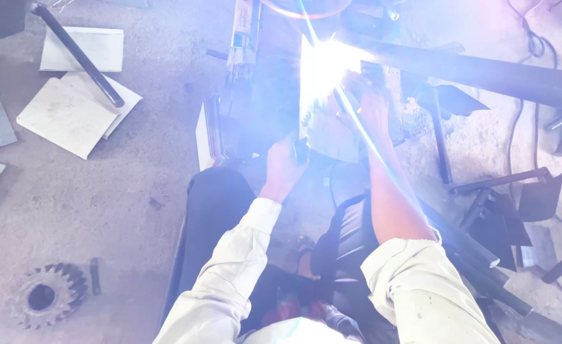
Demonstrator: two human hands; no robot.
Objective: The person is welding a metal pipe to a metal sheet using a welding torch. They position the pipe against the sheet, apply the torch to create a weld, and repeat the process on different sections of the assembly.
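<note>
A bright welding arc (pixel 324 64) glares at the top of an upright metal plate (pixel 322 130) where it meets a long dark steel bar (pixel 484 71). My right hand (pixel 371 105) reaches up to the arc and grips a welding rod holder, mostly washed out by glare. My left hand (pixel 286 162) closes on the lower left edge of the plate. Both sleeves are pale and rolled.
Several flat metal squares (pixel 71 114) and a dark pipe (pixel 77 54) lie on the concrete floor at left. A rusty gear (pixel 44 296) sits at lower left. Dark metal brackets (pixel 504 204), rods and a cable (pixel 535 44) crowd the right side.
</note>
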